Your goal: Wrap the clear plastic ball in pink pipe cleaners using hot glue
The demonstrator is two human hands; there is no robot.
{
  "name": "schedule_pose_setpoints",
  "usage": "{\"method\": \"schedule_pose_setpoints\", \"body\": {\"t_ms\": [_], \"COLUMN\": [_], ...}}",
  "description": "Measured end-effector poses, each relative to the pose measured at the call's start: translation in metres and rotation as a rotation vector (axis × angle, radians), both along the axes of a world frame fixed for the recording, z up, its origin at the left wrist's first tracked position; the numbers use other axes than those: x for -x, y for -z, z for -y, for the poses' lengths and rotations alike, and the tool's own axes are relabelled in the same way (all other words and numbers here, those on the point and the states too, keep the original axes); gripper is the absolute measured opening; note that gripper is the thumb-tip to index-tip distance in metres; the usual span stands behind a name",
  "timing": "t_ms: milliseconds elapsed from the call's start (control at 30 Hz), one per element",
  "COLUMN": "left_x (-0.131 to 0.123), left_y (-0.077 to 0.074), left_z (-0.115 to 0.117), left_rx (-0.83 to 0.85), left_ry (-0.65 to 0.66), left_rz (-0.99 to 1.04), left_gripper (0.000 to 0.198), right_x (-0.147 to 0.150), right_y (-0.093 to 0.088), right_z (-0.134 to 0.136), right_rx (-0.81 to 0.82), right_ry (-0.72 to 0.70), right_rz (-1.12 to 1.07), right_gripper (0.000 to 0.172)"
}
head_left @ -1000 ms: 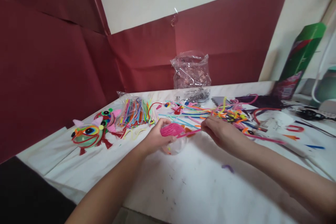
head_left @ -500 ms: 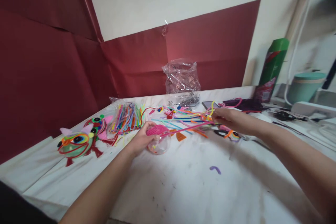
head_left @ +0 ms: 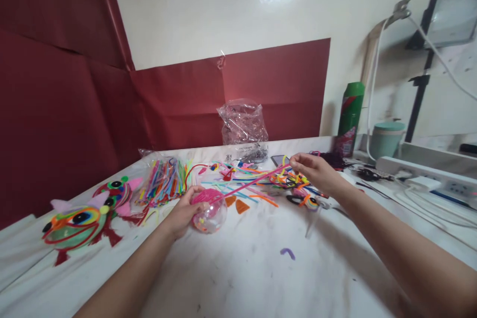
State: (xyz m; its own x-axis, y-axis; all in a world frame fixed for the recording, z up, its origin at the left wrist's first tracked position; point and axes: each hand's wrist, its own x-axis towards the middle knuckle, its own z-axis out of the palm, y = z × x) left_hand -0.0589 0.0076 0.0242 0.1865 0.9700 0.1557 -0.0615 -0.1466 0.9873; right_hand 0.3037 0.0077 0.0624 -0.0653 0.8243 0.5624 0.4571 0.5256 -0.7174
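My left hand is closed around the side of a clear ball whose upper left part is covered in pink pipe cleaner. From the ball a straight pink pipe cleaner stretches up to the right. Its far end is pinched between the fingertips of my right hand, raised above the table. Just behind the ball lie orange cut pieces and loose blue pipe cleaners. Below my right hand is a small rainbow-ringed eye piece.
Two finished animal-like balls stand at the left. A bag of coloured pipe cleaners lies behind my left hand. Farther back are a clear plastic bag, a green bottle and a teal container. A power strip with cables sits at the right.
The view has swung right and up, so things appear farther left and lower. My left hand still holds the ball, and my right hand still holds the pink strand taut.
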Motion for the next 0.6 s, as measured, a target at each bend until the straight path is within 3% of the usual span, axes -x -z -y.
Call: {"method": "schedule_pose_setpoints", "body": {"t_ms": [233, 600], "left_x": [-0.003, -0.006], "left_y": [0.009, 0.006], "left_z": [-0.003, 0.001], "left_rx": [0.066, 0.108], "left_ry": [0.044, 0.02], "left_rz": [0.093, 0.111], "left_gripper": [0.046, 0.05], "right_x": [-0.007, -0.005], "right_y": [0.007, -0.002], "right_z": [-0.008, 0.0], "right_rx": [0.018, -0.041], "right_ry": [0.031, 0.206], "right_rz": [-0.155, -0.196], "right_gripper": [0.048, 0.039]}}
